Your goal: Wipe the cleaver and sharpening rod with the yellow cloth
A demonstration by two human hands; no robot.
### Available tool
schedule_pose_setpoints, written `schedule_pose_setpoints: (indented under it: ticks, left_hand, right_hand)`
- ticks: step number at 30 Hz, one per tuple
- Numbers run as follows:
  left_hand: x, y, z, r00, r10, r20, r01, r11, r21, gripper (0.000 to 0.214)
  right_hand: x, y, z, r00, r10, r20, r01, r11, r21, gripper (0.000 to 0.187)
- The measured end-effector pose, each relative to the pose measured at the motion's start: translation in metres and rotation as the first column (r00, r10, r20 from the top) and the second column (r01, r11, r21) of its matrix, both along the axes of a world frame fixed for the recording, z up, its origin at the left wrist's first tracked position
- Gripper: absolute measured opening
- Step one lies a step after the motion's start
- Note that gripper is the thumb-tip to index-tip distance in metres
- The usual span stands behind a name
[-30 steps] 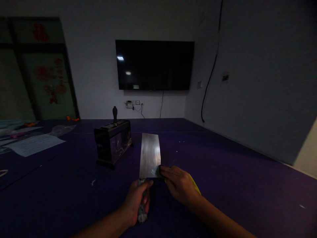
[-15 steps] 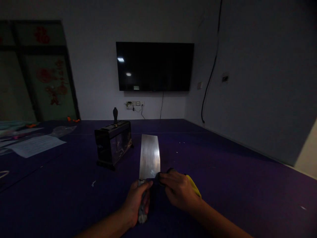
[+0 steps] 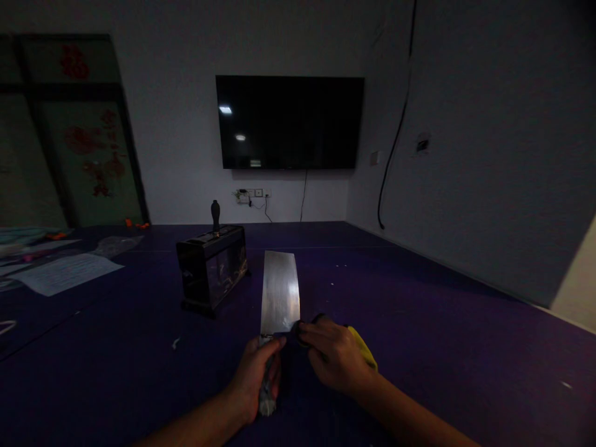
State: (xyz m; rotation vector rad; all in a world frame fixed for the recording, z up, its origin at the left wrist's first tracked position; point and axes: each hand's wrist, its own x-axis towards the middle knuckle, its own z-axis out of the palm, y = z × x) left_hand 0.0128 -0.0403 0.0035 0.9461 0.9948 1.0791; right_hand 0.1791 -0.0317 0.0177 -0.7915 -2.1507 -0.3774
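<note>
My left hand (image 3: 255, 375) is wrapped around the handle of a wide steel cleaver (image 3: 279, 292), whose blade points away from me over the purple table (image 3: 419, 323). Pressed against the blade's near right corner, my right hand (image 3: 333, 354) is closed on a yellow cloth or sponge (image 3: 362, 347), which mostly hides under the hand. A dark knife block (image 3: 212, 268) with one dark handle sticking up stands just beyond and left of the blade.
Papers (image 3: 65, 272) and plastic wrapping lie at the far left of the table. A black television (image 3: 288, 122) hangs on the back wall above a socket. A grey wall runs along the table's right side.
My right hand slid a little down the blade's right edge toward its near corner. The cleaver and my left hand stay almost still; the view shifts slightly.
</note>
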Motion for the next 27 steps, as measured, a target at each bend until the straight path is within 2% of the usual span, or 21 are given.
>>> schedule_pose_setpoints:
  ticks: [4, 12, 21, 27]
  left_hand:
    - [-0.0005, 0.0012, -0.0025, 1.0, -0.002, 0.004, 0.002, 1.0, 0.018, 0.042]
    - [-0.0025, 0.0061, -0.0052, 0.998, -0.055, -0.011, 0.055, 0.998, -0.008, 0.043]
    - [-0.0031, 0.0048, -0.0046, 0.998, -0.05, 0.037, 0.05, 0.999, -0.01, 0.041]
    - [-0.0032, 0.0076, -0.0087, 0.998, -0.068, 0.015, 0.068, 0.997, -0.025, 0.047]
  right_hand:
    - [0.001, 0.0011, -0.0014, 1.0, 0.021, -0.022, -0.021, 1.0, 0.023, 0.031]
    - [0.0033, 0.0055, 0.0043, 0.998, -0.053, -0.016, 0.053, 0.999, -0.001, 0.031]
    - [-0.0002, -0.0019, 0.0064, 0.999, 0.034, -0.014, -0.033, 0.999, 0.021, 0.03]
    - [0.0024, 0.0042, 0.0046, 0.998, -0.055, -0.018, 0.055, 0.998, -0.001, 0.031]
